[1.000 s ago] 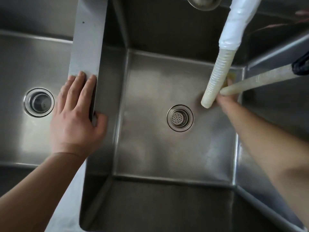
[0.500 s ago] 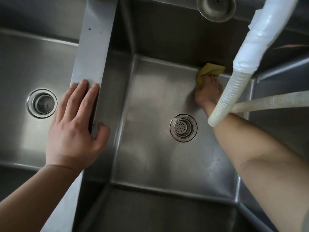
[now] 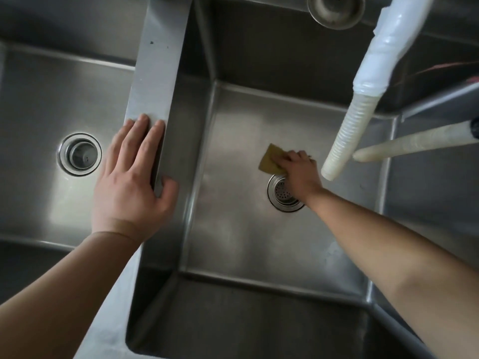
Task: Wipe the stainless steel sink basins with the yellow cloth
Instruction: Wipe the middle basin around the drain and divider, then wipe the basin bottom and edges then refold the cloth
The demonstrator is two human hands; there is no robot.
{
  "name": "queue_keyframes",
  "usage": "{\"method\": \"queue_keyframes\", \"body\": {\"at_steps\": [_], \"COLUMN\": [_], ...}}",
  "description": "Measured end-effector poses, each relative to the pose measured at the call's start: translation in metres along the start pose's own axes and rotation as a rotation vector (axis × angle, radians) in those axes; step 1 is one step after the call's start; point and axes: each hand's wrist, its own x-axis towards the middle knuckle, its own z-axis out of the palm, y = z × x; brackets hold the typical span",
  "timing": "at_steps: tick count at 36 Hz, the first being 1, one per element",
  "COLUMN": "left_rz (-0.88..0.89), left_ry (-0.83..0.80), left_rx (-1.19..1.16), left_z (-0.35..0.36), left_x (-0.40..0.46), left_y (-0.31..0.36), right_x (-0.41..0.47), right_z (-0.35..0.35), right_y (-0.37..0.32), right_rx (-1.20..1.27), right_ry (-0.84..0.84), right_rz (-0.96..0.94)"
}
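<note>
Two basins (image 3: 233, 229), two drains (image 3: 281, 194), two hoses (image 3: 347, 141), one cloth (image 3: 270, 160). Left hand (image 3: 129, 185) flat on the divider (image 3: 158, 73), fingers straight, thumb over its edge, holding nothing. Right hand (image 3: 300, 172) down in the right basin, fingers curled onto the cloth, pressing it to the floor just above the drain.

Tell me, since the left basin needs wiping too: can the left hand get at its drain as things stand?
Probably yes. The left hand lies flat on the divider right beside that basin, holding nothing, and nothing lies between it and the drain. The cloth, though, is under the right hand.
</note>
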Motion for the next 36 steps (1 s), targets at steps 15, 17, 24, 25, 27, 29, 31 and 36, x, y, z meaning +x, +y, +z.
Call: {"method": "queue_keyframes", "body": {"at_steps": [15,17,24,25,27,29,31,36], "left_rz": [-0.007,0.003,0.064,0.077,0.04,-0.066,-0.142,-0.26], "left_ry": [-0.019,-0.022,-0.113,-0.112,-0.116,-0.18,-0.334,-0.763], "left_rx": [-0.03,-0.024,0.077,0.072,-0.061,-0.408,-0.722,-1.08], "left_z": [-0.001,-0.001,-0.014,-0.017,-0.026,-0.041,-0.058,-0.068], "left_x": [-0.003,-0.004,-0.015,-0.017,-0.027,-0.044,-0.069,-0.135], "left_y": [-0.001,-0.001,0.011,0.017,0.037,0.069,0.11,0.195], "right_x": [-0.158,-0.188,-0.288,-0.3,-0.321,-0.34,-0.356,-0.38], "right_z": [-0.019,-0.027,-0.063,-0.07,-0.083,-0.093,-0.1,-0.099], "right_y": [-0.012,-0.02,-0.058,-0.062,-0.069,-0.072,-0.072,-0.071], "right_rx": [0.718,0.871,1.184,1.223,1.262,1.292,1.301,1.16], "right_ry": [-0.013,0.051,0.272,0.298,0.345,0.403,0.476,0.621], "right_rz": [0.489,0.554,0.539,0.535,0.527,0.51,0.499,0.487]}}
